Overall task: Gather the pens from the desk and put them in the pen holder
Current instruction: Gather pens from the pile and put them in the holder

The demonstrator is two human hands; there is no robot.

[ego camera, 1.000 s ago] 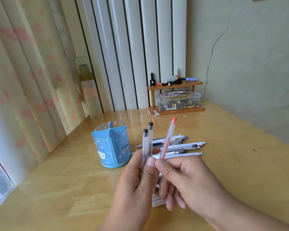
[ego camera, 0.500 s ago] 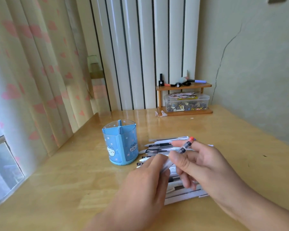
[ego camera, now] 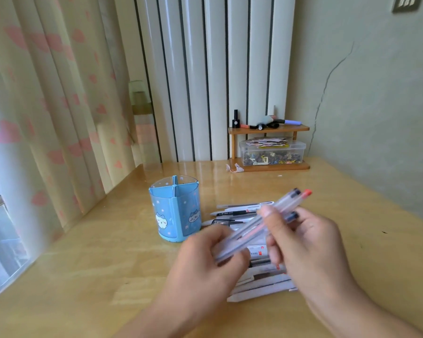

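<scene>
Three clear pens [ego camera: 282, 206], two with black caps and one with a red cap, lie tilted between my hands, caps pointing up and right. My left hand [ego camera: 205, 262] grips their lower ends. My right hand [ego camera: 305, 242] pinches them near the middle with thumb and fingers. A blue divided pen holder [ego camera: 175, 211] with cat pictures stands empty on the desk, left of my hands. Several more pens [ego camera: 237, 212] lie on the desk behind and under my hands, partly hidden.
A small wooden shelf [ego camera: 269, 129] with a clear plastic box [ego camera: 272, 152] of small items stands at the back against the wall. Curtains [ego camera: 47, 106] hang along the left desk edge beside a window. The wooden desk [ego camera: 83, 276] stretches left and right of my hands.
The pens went from upright in my hands to tilted low and gathered into one bundle. The red-capped pen joined the two black-capped ones. The view shifted left.
</scene>
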